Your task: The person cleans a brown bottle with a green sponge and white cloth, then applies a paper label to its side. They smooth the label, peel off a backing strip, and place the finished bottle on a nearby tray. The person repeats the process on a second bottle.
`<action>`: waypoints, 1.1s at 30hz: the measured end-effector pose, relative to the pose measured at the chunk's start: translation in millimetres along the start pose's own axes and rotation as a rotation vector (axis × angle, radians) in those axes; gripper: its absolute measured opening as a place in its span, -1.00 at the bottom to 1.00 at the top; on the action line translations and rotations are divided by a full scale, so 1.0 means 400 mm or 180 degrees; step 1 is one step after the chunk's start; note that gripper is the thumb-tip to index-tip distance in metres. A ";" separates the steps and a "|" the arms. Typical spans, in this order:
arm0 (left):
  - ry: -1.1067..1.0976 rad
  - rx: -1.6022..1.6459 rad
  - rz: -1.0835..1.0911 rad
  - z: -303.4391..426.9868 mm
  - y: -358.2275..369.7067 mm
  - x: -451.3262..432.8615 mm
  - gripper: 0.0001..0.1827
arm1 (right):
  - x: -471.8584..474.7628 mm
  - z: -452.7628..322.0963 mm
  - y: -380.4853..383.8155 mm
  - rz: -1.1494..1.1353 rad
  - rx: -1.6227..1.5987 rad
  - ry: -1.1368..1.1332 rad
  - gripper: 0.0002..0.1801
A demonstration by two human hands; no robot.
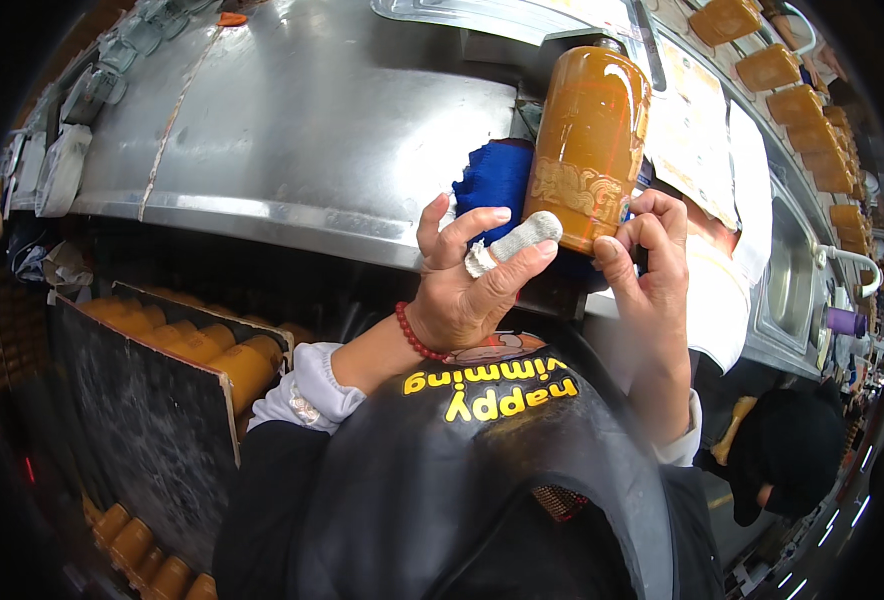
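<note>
A glossy amber-brown bottle (pixel 588 142) with a raised ornamental band lies before me, its neck pointing away. Thin red light lines cross its surface. Blue cloth padding (pixel 493 176) shows beside and under it. My left hand (pixel 479 262) is at the left of the bottle's base, fingers spread. A pale fabric finger cover (pixel 521 240) sits on one finger, with the thumb tip close against it. At the base's right corner, my right hand (pixel 648 251) has its thumb and bent fingers on the bottle's edge. Whatever may lie beneath those fingertips is hidden.
A steel worktable (pixel 299 135) extends left, with glass jars (pixel 142 34) at its far end. A dark crate (pixel 149 405) of amber bottles stands below. Printed sheets (pixel 689 135), a sink (pixel 787 285) and a row of amber bottles (pixel 794 105) are right; a dark-clothed person (pixel 787 450) is lower right.
</note>
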State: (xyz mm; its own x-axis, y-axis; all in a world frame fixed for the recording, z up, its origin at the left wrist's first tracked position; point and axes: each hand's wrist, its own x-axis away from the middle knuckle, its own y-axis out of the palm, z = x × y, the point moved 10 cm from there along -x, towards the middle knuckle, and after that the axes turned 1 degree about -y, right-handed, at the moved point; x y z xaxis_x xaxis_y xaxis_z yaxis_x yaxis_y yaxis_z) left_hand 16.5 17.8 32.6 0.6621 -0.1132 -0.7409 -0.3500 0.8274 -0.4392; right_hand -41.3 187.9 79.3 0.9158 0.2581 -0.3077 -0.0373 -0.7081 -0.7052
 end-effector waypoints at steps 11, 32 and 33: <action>0.0328 -0.0189 0.0184 0.014 -0.018 -0.015 -0.61 | 0.007 0.040 -0.004 -0.0125 -0.0406 0.0114 -0.71; -0.1423 0.1056 -0.0237 -0.119 0.064 -0.071 -0.49 | 0.003 0.047 -0.001 -0.0331 -0.0632 0.0081 -0.72; -0.1400 0.1070 -0.0234 -0.119 0.065 -0.072 -0.49 | 0.002 0.045 -0.002 -0.0335 -0.0616 0.0071 -0.72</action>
State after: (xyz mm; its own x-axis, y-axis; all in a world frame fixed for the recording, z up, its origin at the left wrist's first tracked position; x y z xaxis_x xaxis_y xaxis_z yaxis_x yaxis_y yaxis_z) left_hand -43.3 16.2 18.2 0.9162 0.0033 -0.4008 -0.1095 0.9640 -0.2422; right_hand -47.7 200.6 68.1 0.9193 0.3242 -0.2230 0.1345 -0.7915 -0.5962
